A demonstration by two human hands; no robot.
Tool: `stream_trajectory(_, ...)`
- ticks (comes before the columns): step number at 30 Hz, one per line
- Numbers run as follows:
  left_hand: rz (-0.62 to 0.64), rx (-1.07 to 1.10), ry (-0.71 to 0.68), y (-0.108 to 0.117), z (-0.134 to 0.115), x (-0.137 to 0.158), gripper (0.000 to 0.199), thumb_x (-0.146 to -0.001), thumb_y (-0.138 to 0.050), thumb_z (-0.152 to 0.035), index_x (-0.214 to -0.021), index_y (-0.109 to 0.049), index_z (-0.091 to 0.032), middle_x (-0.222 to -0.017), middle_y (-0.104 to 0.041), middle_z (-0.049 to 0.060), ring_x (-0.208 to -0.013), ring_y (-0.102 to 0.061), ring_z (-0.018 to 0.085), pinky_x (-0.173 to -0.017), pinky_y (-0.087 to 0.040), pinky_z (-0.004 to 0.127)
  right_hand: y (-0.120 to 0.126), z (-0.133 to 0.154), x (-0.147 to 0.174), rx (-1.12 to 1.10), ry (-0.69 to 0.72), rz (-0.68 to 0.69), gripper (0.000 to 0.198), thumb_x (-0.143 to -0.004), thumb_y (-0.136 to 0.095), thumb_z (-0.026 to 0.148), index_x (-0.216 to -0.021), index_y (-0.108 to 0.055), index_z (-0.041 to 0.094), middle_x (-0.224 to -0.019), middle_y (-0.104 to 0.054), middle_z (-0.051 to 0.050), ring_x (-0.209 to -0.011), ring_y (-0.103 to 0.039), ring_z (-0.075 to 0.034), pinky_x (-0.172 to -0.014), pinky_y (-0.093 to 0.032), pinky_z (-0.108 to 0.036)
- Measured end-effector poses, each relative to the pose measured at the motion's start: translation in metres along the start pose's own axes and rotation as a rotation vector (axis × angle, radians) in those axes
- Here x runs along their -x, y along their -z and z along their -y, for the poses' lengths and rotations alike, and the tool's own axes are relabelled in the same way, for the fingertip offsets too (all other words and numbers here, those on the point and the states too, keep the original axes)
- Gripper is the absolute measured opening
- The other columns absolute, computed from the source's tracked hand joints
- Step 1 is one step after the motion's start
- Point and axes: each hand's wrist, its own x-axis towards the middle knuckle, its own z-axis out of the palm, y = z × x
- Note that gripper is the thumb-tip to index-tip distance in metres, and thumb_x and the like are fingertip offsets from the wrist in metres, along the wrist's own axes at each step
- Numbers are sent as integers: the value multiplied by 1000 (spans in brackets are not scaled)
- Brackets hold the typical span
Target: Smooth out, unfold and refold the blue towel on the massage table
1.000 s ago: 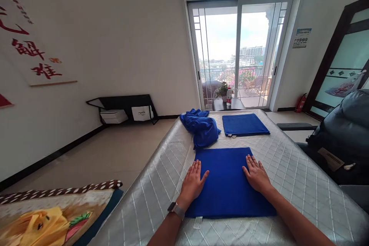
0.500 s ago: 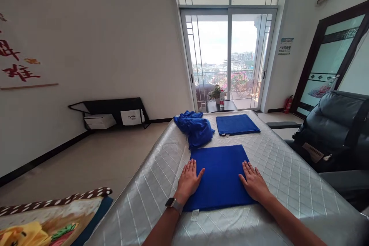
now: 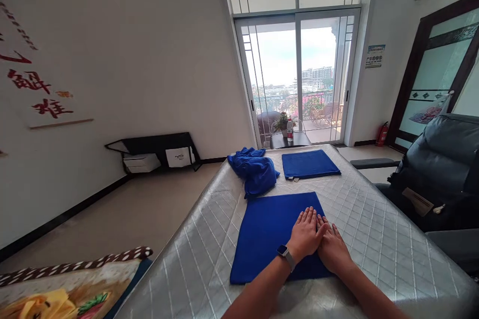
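A flat blue towel, roughly square, lies on the quilted silver mattress in front of me. My left hand, with a watch on the wrist, rests flat on its right part, fingers stretched out. Beside it, my right hand lies flat at the towel's right edge, its thumb side covered by my left hand. Farther back is a second flat blue towel with a small white tag. To its left sits a crumpled blue towel in a heap.
A dark padded chair with a black bag stands to the right. A patterned blanket is at lower left. Behind the mattress, a small table holds a plant and a bottle. A black rack leans by the wall.
My left hand has moved right across the towel, from its left edge to beside my right hand. My right hand stays near the right edge. The view has shifted slightly left.
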Motion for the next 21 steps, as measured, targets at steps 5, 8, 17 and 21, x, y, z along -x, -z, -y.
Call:
stream_trajectory(5,4,-25,48,0,27,18,68,-102,-9,-52,-154,-26,-12,-159,-29,11,-149,-17,23,-121,-22,45,-1,0,-2,-49,-32,-1,65,-98,-23,45,-155,-24,13,-161,-22,-6,-150,-12,-21,-121,-11,-45)
stream_trajectory(8,8,-76,144,11,63,56,69,-101,-14,-56,-154,-26,-13,-160,-28,10,-149,-19,23,-121,-24,44,-1,1,-4,-67,-44,-12,68,-98,-21,49,-155,-23,12,-161,-20,-6,-150,-11,-21,-121,-10,-45)
stream_trajectory(17,-34,-169,439,22,140,156,72,-100,-20,-60,-156,-20,-14,-161,-21,10,-148,-21,25,-119,-26,46,-7,-1,-7,-25,-41,-11,68,-98,-21,49,-155,-23,13,-162,-18,-4,-150,-10,-20,-122,-8,-44)
stream_trajectory(21,-38,-153,446,21,138,155,76,-99,-20,-63,-155,-21,-11,-161,-20,11,-148,-21,25,-120,-25,45,-5,-1,-6,-24,-37,-8,67,-98,-21,50,-155,-23,14,-162,-19,-4,-150,-11,-20,-122,-8,-44)
